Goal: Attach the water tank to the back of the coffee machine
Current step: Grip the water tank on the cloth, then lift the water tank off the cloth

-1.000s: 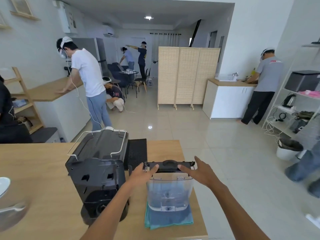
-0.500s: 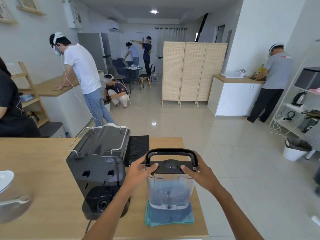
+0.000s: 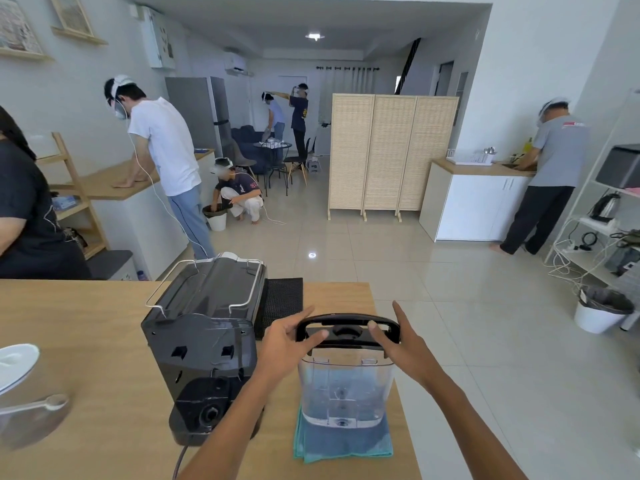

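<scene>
A clear plastic water tank with a black lid and a raised black handle stands upright on a folded teal cloth near the table's front right. The black coffee machine stands just left of it, its back with the round tank socket facing me. My left hand holds the left end of the tank's lid, thumb on top. My right hand holds the right end, thumb on the lid, fingers spread beside the handle.
The wooden table ends just right of the tank. A black mat lies behind the machine. A white dish and spoon sit at the left edge. Several people work around the room; a bin stands at right.
The tank's handle has swung up from flat on the lid to upright. My hands have stayed on both ends of the lid, and the tank has not left the cloth.
</scene>
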